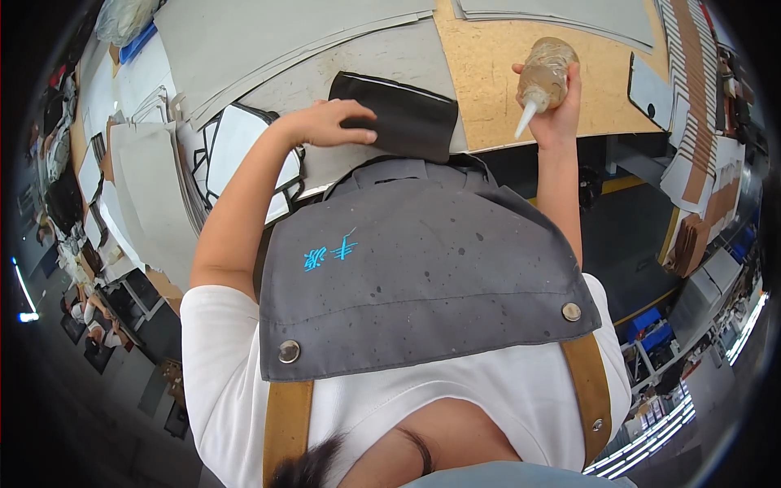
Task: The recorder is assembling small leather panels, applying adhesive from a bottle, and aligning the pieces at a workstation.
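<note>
On the table in front of me lies a black, leather-like folded piece with a pale line along its far edge. My left hand reaches over its left end with the fingers stretched out and the thumb apart, gripping nothing. Whether the fingertips touch the piece, I cannot tell. To the right, my right hand is wrapped round a clear squeeze bottle with something yellowish inside. The bottle tilts so that its white pointed nozzle aims down toward me.
Large grey sheets cover the table's far left. White panels with black edges lie left of the black piece, beside stacked grey boards. Another white panel rests at the right. Long stacked brown-and-white pieces stand beyond it.
</note>
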Tool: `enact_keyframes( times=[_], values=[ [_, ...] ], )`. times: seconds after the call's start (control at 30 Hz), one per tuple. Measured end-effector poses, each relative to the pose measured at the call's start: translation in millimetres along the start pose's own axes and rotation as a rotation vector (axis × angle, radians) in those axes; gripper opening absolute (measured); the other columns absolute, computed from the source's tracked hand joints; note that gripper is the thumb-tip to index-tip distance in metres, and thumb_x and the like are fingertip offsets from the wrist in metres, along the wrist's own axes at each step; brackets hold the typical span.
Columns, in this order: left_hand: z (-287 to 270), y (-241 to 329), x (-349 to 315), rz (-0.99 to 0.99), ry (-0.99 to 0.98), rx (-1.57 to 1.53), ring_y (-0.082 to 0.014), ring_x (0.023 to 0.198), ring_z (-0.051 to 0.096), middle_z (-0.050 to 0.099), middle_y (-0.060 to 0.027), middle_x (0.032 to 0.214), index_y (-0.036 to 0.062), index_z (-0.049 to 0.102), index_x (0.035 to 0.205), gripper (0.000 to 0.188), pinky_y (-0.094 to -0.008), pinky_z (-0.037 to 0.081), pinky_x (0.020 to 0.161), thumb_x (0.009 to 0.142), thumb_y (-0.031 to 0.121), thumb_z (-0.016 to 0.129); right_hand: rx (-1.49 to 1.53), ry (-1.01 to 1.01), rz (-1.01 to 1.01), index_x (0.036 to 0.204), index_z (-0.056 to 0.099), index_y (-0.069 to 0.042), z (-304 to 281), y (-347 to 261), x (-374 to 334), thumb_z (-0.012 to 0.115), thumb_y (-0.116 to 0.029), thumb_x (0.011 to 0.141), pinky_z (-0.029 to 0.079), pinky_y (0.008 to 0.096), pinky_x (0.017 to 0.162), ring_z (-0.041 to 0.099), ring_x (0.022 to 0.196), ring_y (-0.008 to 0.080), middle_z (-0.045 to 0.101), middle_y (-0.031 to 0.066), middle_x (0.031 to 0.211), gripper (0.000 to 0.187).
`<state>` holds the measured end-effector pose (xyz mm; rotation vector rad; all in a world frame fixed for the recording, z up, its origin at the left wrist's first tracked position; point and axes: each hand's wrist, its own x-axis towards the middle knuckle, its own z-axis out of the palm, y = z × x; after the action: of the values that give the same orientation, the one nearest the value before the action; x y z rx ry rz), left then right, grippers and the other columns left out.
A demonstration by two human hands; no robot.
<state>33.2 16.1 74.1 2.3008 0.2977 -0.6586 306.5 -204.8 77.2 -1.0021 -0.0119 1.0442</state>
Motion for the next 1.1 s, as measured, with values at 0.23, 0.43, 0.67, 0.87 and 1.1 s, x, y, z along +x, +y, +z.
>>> enact_keyframes(
  times=[0.23,0.43,0.67,0.87,1.1],
  values=[
    [18,-22,37,0.053,0.463,0.132,-0.0285,0.096,0.053,0.053,-0.009,0.105,0.0069,0.057,0.104,0.029,-0.0386,0.044,0.08,0.077,0.014,0.062,-0.052,0.011,0.127,0.12,0.04,-0.002,19,47,21,0.042,-0.057,0.087,0.05,0.0369,0.076,0.061,0.092,0.0289,0.056,0.0143,0.103,0.064],
    [38,-16,47,0.07,0.522,0.243,-0.0289,0.094,0.052,0.049,-0.01,0.103,0.0056,0.055,0.103,0.03,-0.0369,0.047,0.076,0.074,0.006,0.062,0.003,-0.064,0.271,0.122,0.038,-0.002,45,84,39,0.05,-0.051,0.086,0.052,0.0373,0.077,0.06,0.093,0.0321,0.052,0.0152,0.107,0.062],
    [47,-13,56,0.018,0.579,0.147,-0.0302,0.093,0.051,0.049,-0.0105,0.097,0.0065,0.053,0.099,0.027,-0.0382,0.045,0.078,0.074,0.004,0.061,-0.079,-0.089,0.326,0.122,0.039,-0.002,58,101,59,0.05,-0.052,0.085,0.051,0.0378,0.082,0.06,0.094,0.0315,0.054,0.0147,0.107,0.063],
    [48,-12,60,0.0,0.619,0.146,-0.0291,0.087,0.052,0.049,-0.009,0.089,0.0084,0.054,0.1,0.028,-0.0385,0.044,0.074,0.073,0.004,0.061,-0.087,-0.131,0.354,0.122,0.04,-0.002,62,92,64,0.051,-0.052,0.085,0.052,0.0382,0.08,0.06,0.095,0.0315,0.054,0.0145,0.108,0.063],
    [45,-7,56,0.013,0.624,0.162,-0.0247,0.081,0.052,0.05,-0.0056,0.086,0.0119,0.06,0.093,0.022,-0.0352,0.044,0.07,0.072,0.005,0.061,-0.002,0.064,0.343,0.113,0.046,-0.008,70,77,69,0.048,-0.059,0.083,0.054,0.0311,0.063,0.059,0.072,0.0182,0.057,0.0091,0.089,0.059]
  ],
)
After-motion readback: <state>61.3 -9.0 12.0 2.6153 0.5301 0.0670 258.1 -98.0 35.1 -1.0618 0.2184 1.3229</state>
